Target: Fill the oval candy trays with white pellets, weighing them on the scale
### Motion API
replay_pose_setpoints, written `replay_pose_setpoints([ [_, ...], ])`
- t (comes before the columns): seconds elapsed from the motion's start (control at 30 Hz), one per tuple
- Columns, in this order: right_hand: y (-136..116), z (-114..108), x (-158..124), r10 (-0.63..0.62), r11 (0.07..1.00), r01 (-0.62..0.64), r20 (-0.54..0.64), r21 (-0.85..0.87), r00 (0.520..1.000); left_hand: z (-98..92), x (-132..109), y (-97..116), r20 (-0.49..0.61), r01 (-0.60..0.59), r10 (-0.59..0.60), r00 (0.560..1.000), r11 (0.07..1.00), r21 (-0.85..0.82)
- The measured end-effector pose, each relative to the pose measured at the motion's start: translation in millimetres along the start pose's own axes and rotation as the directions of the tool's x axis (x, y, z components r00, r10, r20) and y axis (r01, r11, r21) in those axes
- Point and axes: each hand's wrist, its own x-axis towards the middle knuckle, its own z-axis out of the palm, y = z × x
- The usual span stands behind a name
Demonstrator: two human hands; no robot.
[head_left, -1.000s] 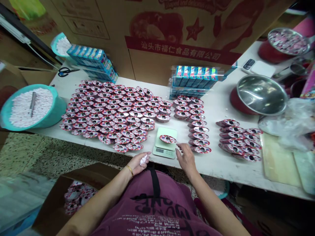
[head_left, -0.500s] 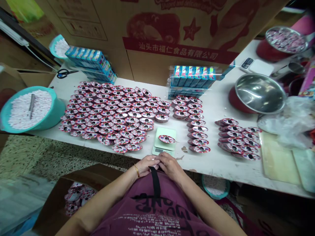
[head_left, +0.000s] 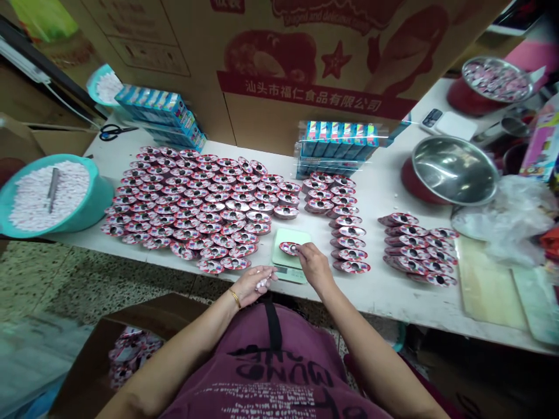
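Note:
My left hand (head_left: 255, 285) is closed loosely around several small white candies (head_left: 263, 284), palm partly up, just in front of the table edge. My right hand (head_left: 313, 265) reaches over a pale green digital scale (head_left: 279, 235), its fingers pinched together at the right end of a small oval container (head_left: 287, 248). That container is red and white with printed pictures and stands on the scale. The fingertips cover its right end, so whatever they hold is hidden. To the left, many similar containers (head_left: 212, 207) stand in packed rows, each with a dark hole on top.
More containers stand in a column (head_left: 351, 242) and a cluster (head_left: 414, 250) on the right. A turquoise tub of white candies (head_left: 98, 192), a steel bowl (head_left: 454, 169), blue boxes (head_left: 338, 139), scissors (head_left: 116, 131) and a large carton (head_left: 305, 110) surround them. An open carton (head_left: 87, 361) is below left.
My hands, together at the table edge before, have parted. The right has moved forward to the container on the scale; the left has turned, so white candies show in it.

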Motion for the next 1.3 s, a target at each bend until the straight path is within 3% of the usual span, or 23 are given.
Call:
replay_pose_setpoints([
  [0.23,20,-5,-50,0.063,0.991,-0.046,-0.135,0.124,0.989,-34.2,-8,-13,-0.092,0.039,-0.052,0.994,0.989,-0.143],
  [0.33,25,-9,-51,0.103,0.985,-0.074,-0.186,0.158,0.977,-41.9,-6,-12,-0.112,0.04,-0.061,0.992,0.983,-0.178],
  [0.6,32,-14,-43,0.129,0.982,-0.086,-0.262,0.17,0.956,-40.5,-13,-6,-0.114,0.051,-0.079,0.99,0.972,-0.231],
  [0.8,26,-3,-31,0.008,0.999,0.002,-0.208,0.045,0.978,-42.0,-15,-8,-0.11,0.04,-0.069,0.992,0.969,-0.246],
  [0.9,18,8,-14,-0.053,0.996,0.044,-0.116,-0.076,0.992,-42.4,-16,-9,-0.114,0.028,-0.055,0.992,0.972,-0.232],
  [1.03,16,22,9,-0.023,0.987,0.029,0.034,-0.161,0.999,-48.3,-19,-10,-0.141,0.012,-0.045,0.989,0.975,-0.223],
  [1.13,23,24,18,0.009,0.995,-0.002,0.069,-0.097,0.998,-53.8,-22,-10,-0.168,-0.005,-0.031,0.985,0.977,-0.215],
  [1.3,32,16,35,-0.041,0.994,0.041,-0.009,0.103,0.999,-55.2,-24,-4,-0.195,-0.028,-0.016,0.981,0.975,-0.221],
])
